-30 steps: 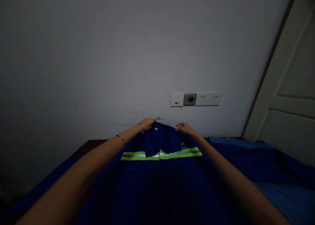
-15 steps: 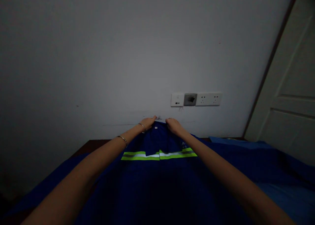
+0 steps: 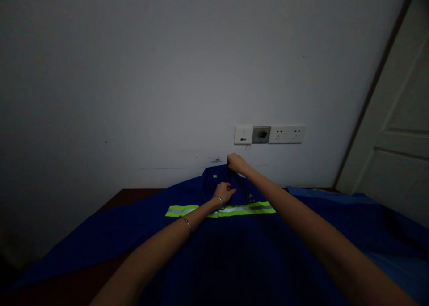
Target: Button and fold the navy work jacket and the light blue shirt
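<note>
A dark blue work shirt with a yellow-and-silver reflective stripe lies spread flat on a dark table, collar toward the wall. My right hand is closed on the top of the collar at the far end. My left hand, with bangles on the wrist, is curled in a pinch on the shirt front just below the collar, above the stripe.
A grey wall stands right behind the table, with a row of white sockets and a grey plate. A white door is at the right. More blue cloth lies at the right. The brown table edge shows at the left.
My left hand has come back from the collar's top to the shirt front below it. My right hand moved left along the collar to its middle. The shirt's left side now lies spread wider.
</note>
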Demonstrator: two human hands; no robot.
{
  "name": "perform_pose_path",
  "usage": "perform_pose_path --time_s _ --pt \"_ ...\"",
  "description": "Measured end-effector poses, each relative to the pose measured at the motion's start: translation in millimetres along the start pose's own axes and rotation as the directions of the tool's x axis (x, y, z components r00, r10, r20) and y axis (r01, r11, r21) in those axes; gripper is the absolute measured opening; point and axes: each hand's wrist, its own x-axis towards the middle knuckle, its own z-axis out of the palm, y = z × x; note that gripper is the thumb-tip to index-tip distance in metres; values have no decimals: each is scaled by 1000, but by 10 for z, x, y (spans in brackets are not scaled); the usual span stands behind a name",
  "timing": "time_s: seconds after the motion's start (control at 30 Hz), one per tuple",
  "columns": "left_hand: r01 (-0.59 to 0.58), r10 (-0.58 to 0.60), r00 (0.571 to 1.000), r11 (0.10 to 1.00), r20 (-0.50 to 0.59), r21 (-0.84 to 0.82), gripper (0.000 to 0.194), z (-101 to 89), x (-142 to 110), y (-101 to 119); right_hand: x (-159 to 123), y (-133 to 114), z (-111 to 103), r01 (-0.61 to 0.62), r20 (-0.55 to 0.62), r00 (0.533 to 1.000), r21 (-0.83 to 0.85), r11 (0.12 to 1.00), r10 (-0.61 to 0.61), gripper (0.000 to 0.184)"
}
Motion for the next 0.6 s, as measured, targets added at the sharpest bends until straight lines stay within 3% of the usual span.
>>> perform_pose_path --time_s 0.13,0.23,0.33,0.43,0.5,0.6 --pt "37 -33 997 998 -71 54 8 119 -23 -7 0 15 22 6 21 1000 2 1000 -6 34" --pt "7 2 996 995 -88 97 21 121 -73 17 -30 -8 45 13 23 1000 -5 1000 -13 33" --pt "-53 87 980 980 -177 193 29 -43 -108 31 -85 -45 77 26 14 1000 -20 999 -26 33" --pt "-64 187 940 919 -286 390 22 -334 -88 -26 -128 -63 117 39 15 999 -34 999 -38 32" --pt "25 144 943 867 -300 497 26 -514 -38 -119 -134 -57 147 45 20 999 -43 998 -44 32" --pt "206 -87 969 806 -233 555 43 -698 84 -301 -117 -30 201 52 20 999 -57 997 -51 30"
